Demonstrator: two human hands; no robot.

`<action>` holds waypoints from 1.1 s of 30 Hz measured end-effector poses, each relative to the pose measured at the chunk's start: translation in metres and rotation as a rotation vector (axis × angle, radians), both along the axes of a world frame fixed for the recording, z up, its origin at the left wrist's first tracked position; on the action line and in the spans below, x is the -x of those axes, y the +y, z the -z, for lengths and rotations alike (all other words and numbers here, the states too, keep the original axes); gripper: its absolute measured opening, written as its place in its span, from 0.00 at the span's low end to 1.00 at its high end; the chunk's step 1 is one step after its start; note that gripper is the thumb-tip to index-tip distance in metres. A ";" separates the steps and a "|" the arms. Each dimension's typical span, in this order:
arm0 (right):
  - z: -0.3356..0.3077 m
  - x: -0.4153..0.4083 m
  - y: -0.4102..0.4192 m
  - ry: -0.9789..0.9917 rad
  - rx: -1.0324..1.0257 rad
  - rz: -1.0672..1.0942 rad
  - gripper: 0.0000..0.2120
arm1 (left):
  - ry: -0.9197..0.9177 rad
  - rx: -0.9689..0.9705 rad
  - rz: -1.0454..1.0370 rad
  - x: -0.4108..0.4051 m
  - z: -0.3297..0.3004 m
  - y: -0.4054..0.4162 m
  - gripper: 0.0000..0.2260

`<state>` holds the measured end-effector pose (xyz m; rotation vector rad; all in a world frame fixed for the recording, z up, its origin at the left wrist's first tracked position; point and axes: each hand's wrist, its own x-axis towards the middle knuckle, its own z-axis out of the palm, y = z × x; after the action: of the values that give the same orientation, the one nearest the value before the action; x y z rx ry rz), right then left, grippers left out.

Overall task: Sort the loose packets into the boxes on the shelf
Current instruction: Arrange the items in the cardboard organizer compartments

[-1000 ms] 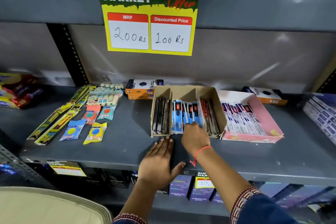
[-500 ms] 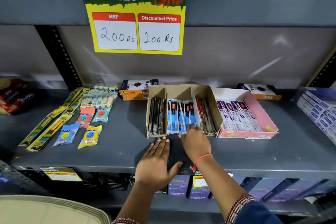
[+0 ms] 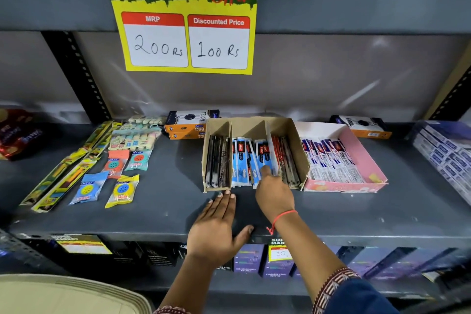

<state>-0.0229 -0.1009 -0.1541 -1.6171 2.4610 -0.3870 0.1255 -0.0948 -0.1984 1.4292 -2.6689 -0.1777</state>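
A brown cardboard box (image 3: 295, 140) with three compartments stands mid-shelf. It holds dark packets (image 3: 216, 160) on the left, blue packets (image 3: 242, 158) in the middle and red packets (image 3: 285, 158) on the right. My right hand (image 3: 275, 194) rests on the front ends of the blue packets, one finger stretched over them; any grip is hidden. My left hand (image 3: 216, 227) lies flat and open on the shelf, fingertips at the box's front left corner. A pink box (image 3: 356, 145) touching its right side holds white-and-blue packets (image 3: 328, 158). Loose round-disc packets (image 3: 122, 188) and long yellow packets (image 3: 66, 176) lie on the left.
Orange-and-black cartons (image 3: 188, 122) stand behind the brown box, and another (image 3: 362, 125) behind the pink one. Blue-white boxes (image 3: 446, 150) fill the right end, red snack bags (image 3: 15, 132) the far left. A price sign (image 3: 183, 18) hangs above. Purple boxes (image 3: 249, 257) sit on the shelf below.
My right hand has shifted a little to the right along the front of the blue packets. My left hand has stayed flat on the shelf.
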 end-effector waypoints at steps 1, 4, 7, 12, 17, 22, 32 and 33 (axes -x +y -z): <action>0.001 0.000 0.001 0.040 -0.015 -0.051 0.21 | -0.009 -0.020 0.004 0.000 0.001 0.000 0.37; 0.002 0.001 0.001 0.078 -0.069 -0.106 0.17 | 0.012 -0.040 -0.002 0.000 0.000 0.000 0.37; 0.000 0.004 0.000 0.050 -0.081 -0.058 0.15 | 0.025 -0.017 -0.028 0.000 -0.001 0.001 0.37; -0.001 0.001 0.003 0.066 -0.043 -0.110 0.19 | 0.044 0.000 -0.043 0.000 0.001 0.000 0.37; 0.002 -0.006 0.001 0.125 -0.073 -0.258 0.21 | 0.058 0.007 -0.043 0.001 -0.004 0.002 0.35; 0.007 -0.010 0.000 0.072 -0.050 -0.272 0.22 | 0.050 0.017 -0.047 0.001 -0.002 0.002 0.34; 0.008 0.003 -0.003 0.146 -0.018 -0.291 0.21 | 0.065 0.007 -0.066 0.002 -0.003 0.003 0.37; 0.008 0.003 -0.003 0.179 -0.009 -0.302 0.20 | 0.066 0.011 -0.063 0.001 -0.002 0.003 0.37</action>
<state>-0.0259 -0.1037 -0.1622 -2.0599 2.2759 -0.1939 0.1241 -0.0915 -0.1960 1.4755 -2.5645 -0.2011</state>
